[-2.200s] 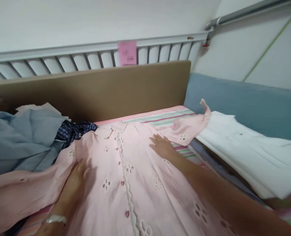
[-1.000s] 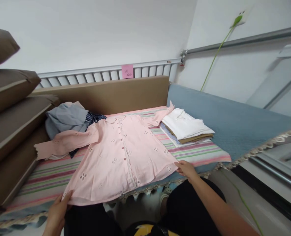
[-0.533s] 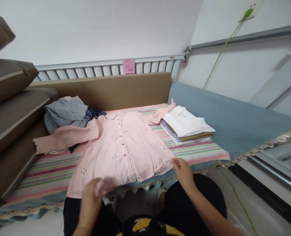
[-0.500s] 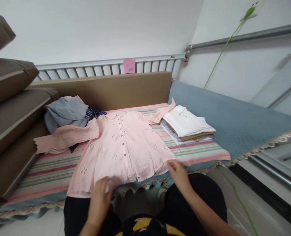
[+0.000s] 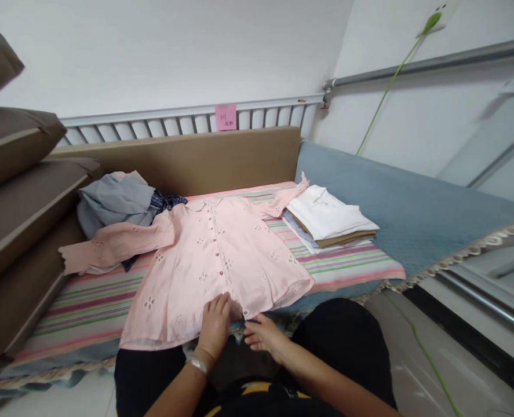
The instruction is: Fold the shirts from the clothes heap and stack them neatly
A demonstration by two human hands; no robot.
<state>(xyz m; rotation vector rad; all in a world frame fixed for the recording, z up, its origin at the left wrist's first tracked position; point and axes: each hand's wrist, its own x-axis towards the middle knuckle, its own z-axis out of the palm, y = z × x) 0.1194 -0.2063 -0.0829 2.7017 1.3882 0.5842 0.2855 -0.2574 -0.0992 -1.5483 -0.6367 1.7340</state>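
Note:
A pink blouse (image 5: 196,260) lies front up with its sleeves spread, its small buttons running down the middle and cut-out flower patterns across the cloth. My left hand (image 5: 215,324), with a silver bangle on the wrist, is closed on the bottom hem just left of the button band. On the other side of the band, my right hand (image 5: 265,336) pinches the hem's lower corner between thumb and curled fingers. The blouse's right-hand cuff touches a stack of folded clothes (image 5: 330,214), white on top. Its left-hand sleeve lies over a heap of crumpled garments (image 5: 115,200).
A striped cloth (image 5: 100,301) covers the bed under the blouse. Brown cushions (image 5: 17,202) are piled at the left, and a brown padded board (image 5: 222,159) stands along the back. Blue bedding (image 5: 391,202) rises at the right. A green cord (image 5: 382,98) hangs from the wall socket.
My left hand has moved right along the hem and my right hand has moved left, so both now meet near the button band. The blouse has stayed nearly in place.

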